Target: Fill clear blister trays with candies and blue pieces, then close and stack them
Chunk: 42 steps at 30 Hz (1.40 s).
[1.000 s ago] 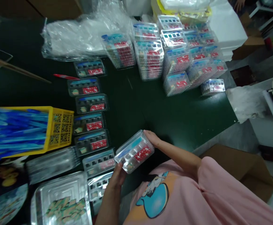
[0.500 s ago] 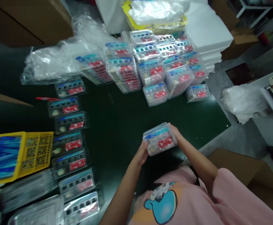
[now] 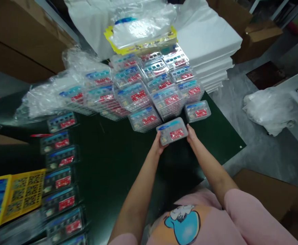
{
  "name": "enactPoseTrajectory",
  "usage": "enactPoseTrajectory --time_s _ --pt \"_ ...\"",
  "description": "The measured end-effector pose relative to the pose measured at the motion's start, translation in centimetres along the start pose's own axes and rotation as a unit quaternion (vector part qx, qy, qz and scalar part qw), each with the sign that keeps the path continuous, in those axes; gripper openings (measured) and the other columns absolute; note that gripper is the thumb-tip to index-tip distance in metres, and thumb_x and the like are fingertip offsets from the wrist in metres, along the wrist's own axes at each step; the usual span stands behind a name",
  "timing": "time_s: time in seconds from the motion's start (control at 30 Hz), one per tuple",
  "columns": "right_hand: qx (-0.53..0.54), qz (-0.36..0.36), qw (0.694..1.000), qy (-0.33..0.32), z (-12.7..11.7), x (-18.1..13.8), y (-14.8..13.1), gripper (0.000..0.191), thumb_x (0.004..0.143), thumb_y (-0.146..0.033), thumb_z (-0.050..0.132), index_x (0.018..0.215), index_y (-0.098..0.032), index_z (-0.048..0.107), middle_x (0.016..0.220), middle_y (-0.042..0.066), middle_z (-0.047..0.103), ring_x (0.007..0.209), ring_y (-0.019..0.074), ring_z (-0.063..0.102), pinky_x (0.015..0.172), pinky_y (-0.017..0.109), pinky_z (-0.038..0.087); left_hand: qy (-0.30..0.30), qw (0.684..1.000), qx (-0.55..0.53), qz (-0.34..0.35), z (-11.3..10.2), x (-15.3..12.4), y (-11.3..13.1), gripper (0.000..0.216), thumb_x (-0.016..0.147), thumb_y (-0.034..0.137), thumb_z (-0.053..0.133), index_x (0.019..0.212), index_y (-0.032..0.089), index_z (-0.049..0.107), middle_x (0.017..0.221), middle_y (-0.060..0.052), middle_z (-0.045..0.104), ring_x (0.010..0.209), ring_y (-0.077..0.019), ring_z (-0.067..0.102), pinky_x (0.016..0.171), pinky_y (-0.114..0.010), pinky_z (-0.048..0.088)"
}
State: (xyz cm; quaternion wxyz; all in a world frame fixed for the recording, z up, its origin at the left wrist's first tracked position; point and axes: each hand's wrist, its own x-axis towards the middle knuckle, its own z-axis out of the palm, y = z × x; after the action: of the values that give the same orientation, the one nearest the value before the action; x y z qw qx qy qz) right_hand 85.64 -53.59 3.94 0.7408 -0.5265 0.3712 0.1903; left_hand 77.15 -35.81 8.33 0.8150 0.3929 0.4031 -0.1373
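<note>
Between my two hands is a clear plastic case [image 3: 173, 132] with a red dotted packet and a blue pen-like item inside. My left hand [image 3: 159, 144] grips its left side, thumb along the edge. The right side is held by the fingers of my right hand [image 3: 191, 135]. How many cases are layered in my grip is unclear. Just beyond stand tall stacks of similar cases [image 3: 168, 100], close to the held one. One lower stack of cases [image 3: 198, 111] lies to the right, near my right fingertips.
Single filled cases [image 3: 62, 182] run down the left of the dark green table [image 3: 113, 170]. A yellow basket [image 3: 27, 194] with blue items stands beside them. Plastic bags [image 3: 49, 93] and white stacked sheets [image 3: 210, 41] lie behind. An open carton [image 3: 273, 194] is at right.
Both hands have carried the plastic case forward, away from my body, up to the front of the stacks. My view has shifted too, so the stacks appear lower and farther left.
</note>
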Motion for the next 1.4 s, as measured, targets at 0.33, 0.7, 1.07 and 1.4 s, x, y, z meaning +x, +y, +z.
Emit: enactPoseTrajectory --time_s 0.33,0.7,1.07,1.4 --pt "0.062 -0.050 0.997 0.013 -3.7 2.8 -5.7 0.067 0.085 -0.056 0.056 0.144 -0.043 0.025 0.140 0.006 0.046 0.098 0.0158 0.062 0.079 0.035 0.054 0.040 0.999 0.000 0.017 3.1 1.9 1.4 0.059 0.073 0.063 0.066 0.117 0.025 0.059 0.113 -0.008 0.068 0.107 -0.0283 0.061 0.084 -0.041 0.048" --pt "0.055 -0.021 0.998 0.003 -5.2 3.3 -7.5 0.048 0.089 -0.055 0.052 0.131 -0.035 0.042 0.131 0.007 0.049 0.095 0.0152 0.060 0.082 0.035 0.053 0.025 1.000 0.006 0.015 5.2 3.6 2.1 0.059 0.072 0.065 0.067 0.115 0.024 0.061 0.117 -0.009 0.068 0.116 -0.0325 0.057 0.097 -0.049 0.041" --pt "0.009 -0.030 0.998 -0.050 -2.3 -1.0 -2.9 0.048 0.083 -0.065 0.050 0.117 -0.031 0.052 0.127 0.005 0.054 0.103 0.0183 0.056 0.081 0.035 0.053 -0.022 1.000 0.012 0.016 6.8 4.5 1.6 0.085 0.066 0.079 0.061 0.132 0.026 0.053 0.136 -0.016 0.058 0.132 -0.0413 0.045 0.103 -0.061 0.032" --pt "-0.002 0.005 0.999 -0.032 -3.5 -6.0 4.8 0.031 0.089 -0.054 0.051 0.104 -0.028 0.057 0.109 0.002 0.062 0.089 0.0096 0.066 0.081 0.027 0.053 0.038 0.988 -0.057 0.137 -0.2 -3.9 -2.3 0.094 0.067 0.065 0.074 0.147 0.030 0.040 0.159 -0.014 0.030 0.148 -0.0363 0.018 0.115 -0.059 0.009"
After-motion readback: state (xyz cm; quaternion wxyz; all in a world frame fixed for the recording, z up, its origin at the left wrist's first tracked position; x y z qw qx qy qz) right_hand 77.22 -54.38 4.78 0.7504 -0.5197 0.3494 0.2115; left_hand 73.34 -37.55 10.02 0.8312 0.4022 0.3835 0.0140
